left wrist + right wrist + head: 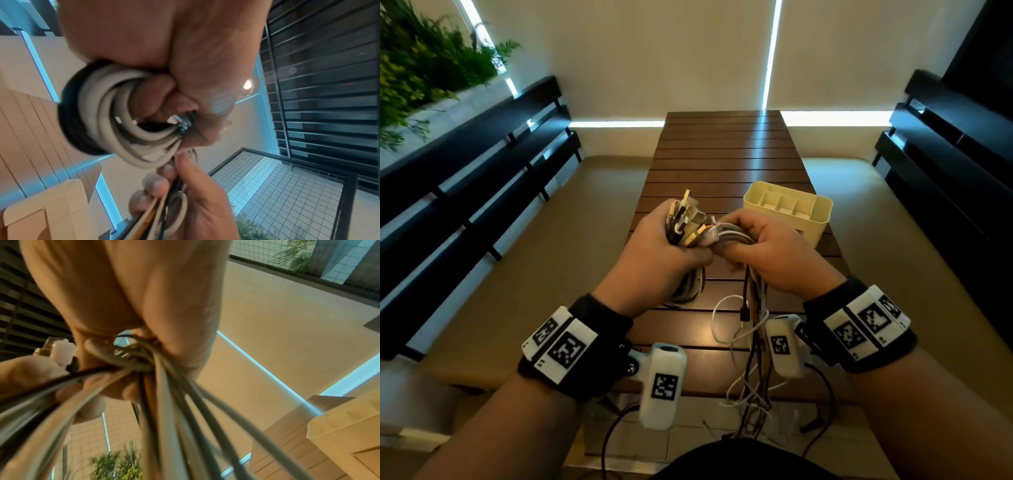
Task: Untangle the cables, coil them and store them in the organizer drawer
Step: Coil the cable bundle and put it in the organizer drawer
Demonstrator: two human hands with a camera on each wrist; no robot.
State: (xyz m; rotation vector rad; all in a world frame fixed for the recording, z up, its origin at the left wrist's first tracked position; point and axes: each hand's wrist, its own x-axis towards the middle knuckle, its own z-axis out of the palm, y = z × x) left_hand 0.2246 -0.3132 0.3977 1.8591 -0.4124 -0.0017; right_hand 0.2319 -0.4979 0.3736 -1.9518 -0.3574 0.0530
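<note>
Gripping a thick bundle of cables (690, 226) above the slatted wooden table (726, 154), the left hand (654, 250) has its fingers curled tight round the looped part, with a cluster of plug ends (685, 210) sticking up out of the fist. In the left wrist view the grey and black loops (107, 116) bulge out beside the curled fingers (156, 91). The right hand (774, 246), just beside the left, closes its fingers round the same bundle where the grey strands cross between the 2 hands. From the right fist loose cable tails (753, 329) hang down over the near edge of the table, white, black and brownish strands still mixed together. The right wrist view shows these strands (164, 402) fanning out from the clenched fingers. A cream organizer (787, 212) with divided compartments stands on the table just behind the right hand, and its compartments hold no cable that can be seen. Dark benches (476, 171) flank the table.
</note>
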